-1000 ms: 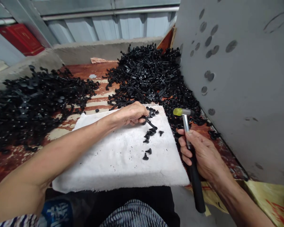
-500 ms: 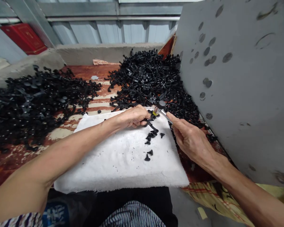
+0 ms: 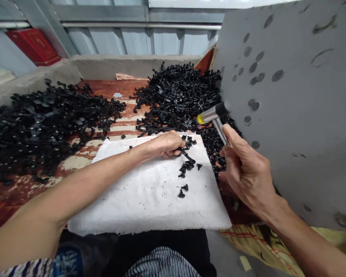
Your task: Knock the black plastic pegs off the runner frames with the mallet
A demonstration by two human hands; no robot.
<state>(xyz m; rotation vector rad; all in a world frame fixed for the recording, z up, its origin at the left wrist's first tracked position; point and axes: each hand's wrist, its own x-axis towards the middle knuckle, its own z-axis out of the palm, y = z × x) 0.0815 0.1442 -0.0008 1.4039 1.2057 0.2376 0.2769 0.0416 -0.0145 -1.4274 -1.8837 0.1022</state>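
Observation:
My right hand [image 3: 243,161] is closed round the metal handle of a mallet [image 3: 213,114] with a yellow face and a black face. The mallet is raised above the cloth's right edge. On the white cloth [image 3: 150,196], my left hand [image 3: 170,144] is closed on one end of a branching black plastic part [image 3: 188,157]; the fingers hide the held end. Loose black plug-shaped pieces [image 3: 185,187] lie to the right of and below this hand, with small dark crumbs scattered on the cloth.
Black plastic parts form a large pile [image 3: 181,92] behind the cloth and another pile [image 3: 46,123] on the left. A grey panel [image 3: 300,127] stands along the right side. Beyond the worn red tabletop [image 3: 103,87] is a low concrete ledge [image 3: 109,65].
My right hand has lifted the mallet up and to the right, away from the black parts by my left hand. The left hand stays nearly still, holding the black part.

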